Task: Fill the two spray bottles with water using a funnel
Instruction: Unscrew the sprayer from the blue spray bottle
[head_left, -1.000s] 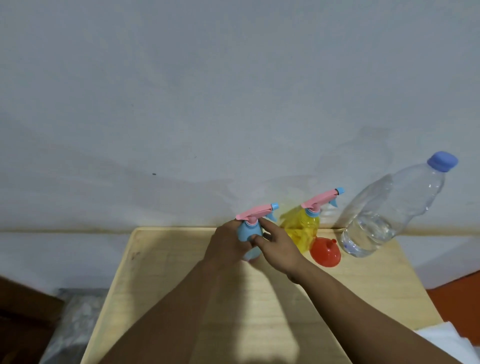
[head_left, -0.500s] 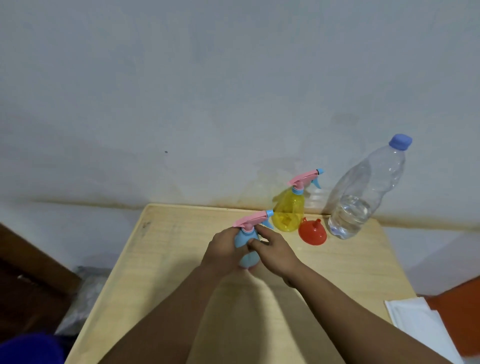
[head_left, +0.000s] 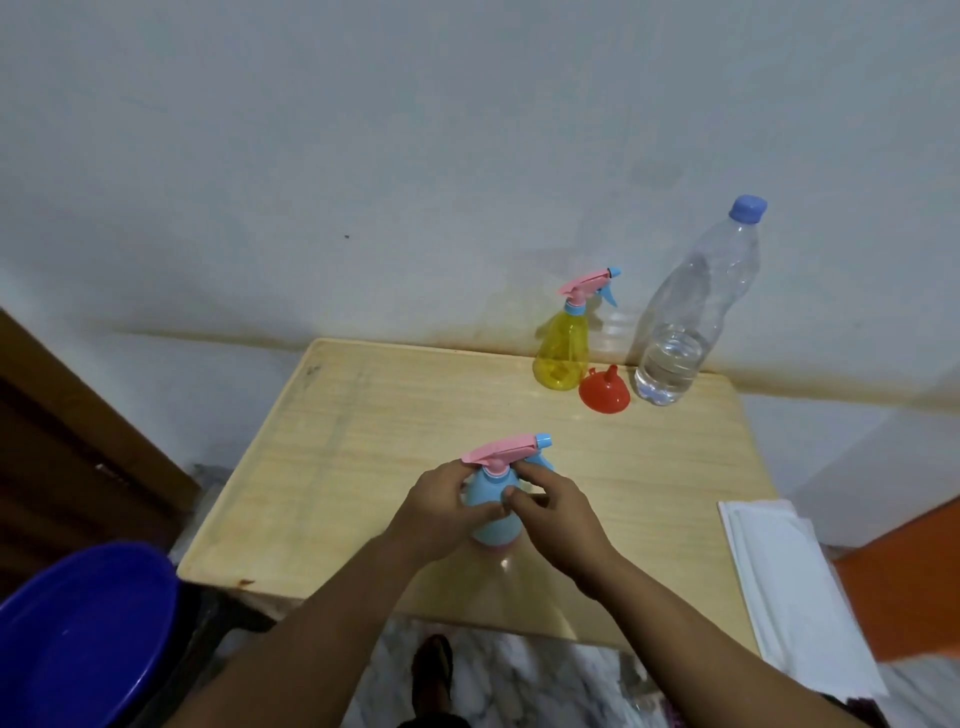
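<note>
Your left hand (head_left: 441, 506) wraps its fingers round the light-blue plastic spray bottle with the pink trigger head (head_left: 493, 501), and your right hand (head_left: 558, 512) pinches at its neck: you look to be opening it. Next, unscrew the head (keep the body steady). Beyond your fingers, well apart on the desk (head_left: 363, 441), wait the orange plastic funnel (head_left: 604, 391), the yellow spray bottle (head_left: 563, 345) and the clear water bottle (head_left: 685, 322).

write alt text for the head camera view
Both hands, left hand and right hand, grip a blue spray bottle upright on a wooden table. At the far edge stand a yellow spray bottle, red funnel and capped water bottle.
</note>
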